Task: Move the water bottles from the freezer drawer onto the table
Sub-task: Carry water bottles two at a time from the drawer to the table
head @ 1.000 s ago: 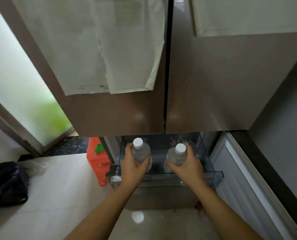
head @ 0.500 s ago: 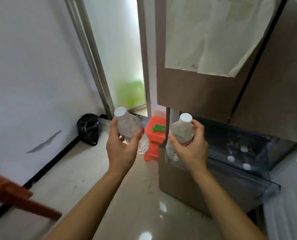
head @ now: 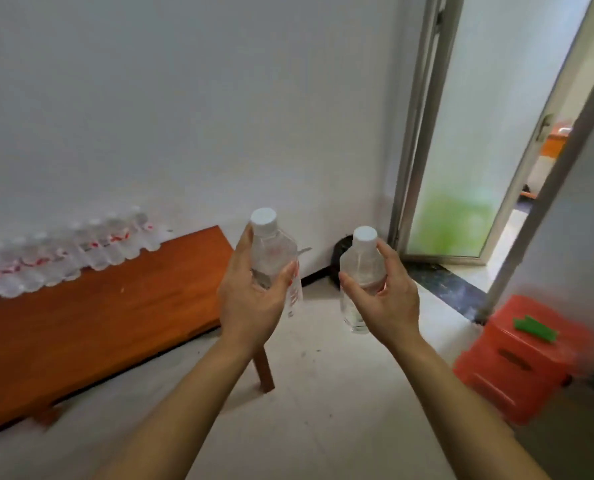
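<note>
My left hand [head: 254, 299] grips a clear water bottle [head: 271, 251] with a white cap, held upright in mid-air. My right hand [head: 385, 299] grips a second clear water bottle [head: 359, 265], also upright with a white cap. Both hang above the pale floor, just right of the wooden table [head: 91, 323]. A row of several water bottles [head: 63, 261] with red labels stands along the table's far edge against the wall. The freezer drawer is out of view.
A red plastic stool [head: 527, 358] with a green piece on top stands at the right. A frosted glass door [head: 472, 168] stands at the back right, with a dark bag [head: 342, 251] in the corner beside it. The table's leg [head: 264, 372] stands below my left wrist.
I have turned left, away from the fridge and toward the wooden table, carrying both bottles. The fridge and its drawer have left the view; the table and its row of bottles have come in.
</note>
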### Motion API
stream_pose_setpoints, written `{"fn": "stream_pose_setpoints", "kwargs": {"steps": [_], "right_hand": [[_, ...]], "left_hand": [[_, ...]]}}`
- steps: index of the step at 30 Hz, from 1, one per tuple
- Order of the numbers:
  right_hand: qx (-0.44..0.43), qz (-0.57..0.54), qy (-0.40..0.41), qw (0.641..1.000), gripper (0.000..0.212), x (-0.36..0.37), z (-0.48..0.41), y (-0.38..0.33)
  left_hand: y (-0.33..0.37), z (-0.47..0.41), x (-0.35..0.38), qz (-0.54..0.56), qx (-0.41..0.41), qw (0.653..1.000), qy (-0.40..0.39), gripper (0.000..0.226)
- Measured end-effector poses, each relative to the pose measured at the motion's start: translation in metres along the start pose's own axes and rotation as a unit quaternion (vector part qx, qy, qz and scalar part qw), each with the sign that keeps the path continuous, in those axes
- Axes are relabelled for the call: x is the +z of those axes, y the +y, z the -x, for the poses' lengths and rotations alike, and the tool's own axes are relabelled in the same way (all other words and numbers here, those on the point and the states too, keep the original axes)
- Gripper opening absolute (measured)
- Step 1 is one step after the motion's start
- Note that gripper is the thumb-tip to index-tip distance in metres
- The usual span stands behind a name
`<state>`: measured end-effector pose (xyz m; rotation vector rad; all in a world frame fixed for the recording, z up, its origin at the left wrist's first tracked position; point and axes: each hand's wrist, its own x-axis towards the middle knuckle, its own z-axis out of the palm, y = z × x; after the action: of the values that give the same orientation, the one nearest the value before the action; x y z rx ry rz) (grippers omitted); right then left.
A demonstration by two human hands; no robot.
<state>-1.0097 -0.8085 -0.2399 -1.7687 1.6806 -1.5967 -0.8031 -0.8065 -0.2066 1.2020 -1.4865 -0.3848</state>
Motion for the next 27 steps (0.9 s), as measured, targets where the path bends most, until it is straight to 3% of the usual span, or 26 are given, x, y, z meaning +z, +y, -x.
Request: {"fn": "stream_pose_setpoints", "kwargs": {"steps": [6,11,19,27], "right_hand": [[-0.037,-0.104,-0.1,0.989,0.069,0.181,-0.012,-0.083],[-0.06,-0.118,-0.169,0.977,0.069,0.296,-0.019,-0.123],[-0.058,-0.135,-0.249,0.957,0.07,0.475,-0.059,-0.128],[-0.098,-0.158,-0.35,0.918,0.07,0.644,-0.152,-0.15]], "left_hand": [[-0.09,-0.042,-0.15,-0.06,-0.049,0.993,0.088,0.078],[-0.16,-0.067,-0.23,-0.086,-0.091,0.98,0.153,0.075],[-0.292,-0.14,-0.286,-0.113,-0.147,0.959,0.212,0.069],[-0.395,-0.255,-0.339,-0.15,-0.213,0.944,0.204,0.082]]}}
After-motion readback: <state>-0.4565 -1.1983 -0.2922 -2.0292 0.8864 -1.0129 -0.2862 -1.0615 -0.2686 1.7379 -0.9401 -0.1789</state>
